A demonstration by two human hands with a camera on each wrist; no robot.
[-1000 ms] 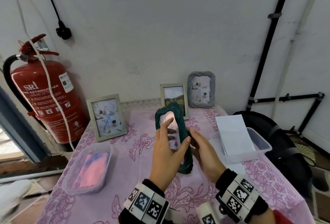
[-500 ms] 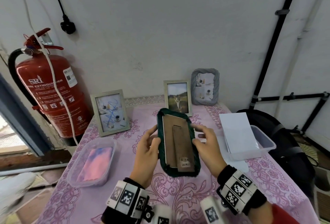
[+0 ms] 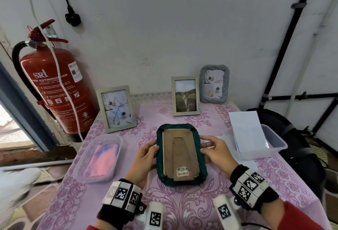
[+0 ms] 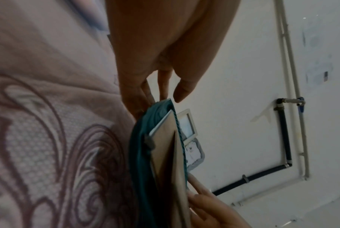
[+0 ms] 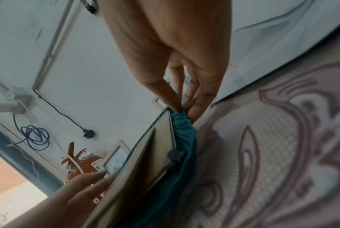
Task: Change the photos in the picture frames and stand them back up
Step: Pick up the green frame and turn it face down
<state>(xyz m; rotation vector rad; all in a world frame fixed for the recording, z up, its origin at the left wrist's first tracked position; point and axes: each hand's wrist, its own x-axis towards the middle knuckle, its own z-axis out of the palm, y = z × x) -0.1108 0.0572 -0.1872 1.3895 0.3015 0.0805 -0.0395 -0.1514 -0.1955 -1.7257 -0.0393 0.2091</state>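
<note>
A dark green ruffled picture frame (image 3: 160, 156) lies face down, low at the pink tablecloth (image 3: 182, 209), in the middle. Its brown backing board (image 3: 168, 149) and folded easel stand (image 3: 180, 156) face up, with a barcode sticker near me. My left hand (image 3: 152, 150) holds the frame's left rim, thumb against the edge. My right hand (image 3: 203, 144) pinches the right rim. In the left wrist view the left hand (image 4: 165, 97) reaches the green frame (image 4: 141, 154) at its far corner. In the right wrist view the right hand (image 5: 181, 108) pinches the green frame (image 5: 184, 138).
Three frames stand at the back: a silver one with a scribbled photo (image 3: 117, 109), one with a cat photo (image 3: 185, 96), a grey ruffled one (image 3: 214, 84). A clear tub (image 3: 80, 163) holds a pink photo; another tub (image 3: 274, 143) holds white sheets (image 3: 247, 130). A fire extinguisher (image 3: 54, 87) stands left.
The green frame has been turned from upright to back side up and brought down to the tablecloth, with both hands moving to its side rims.
</note>
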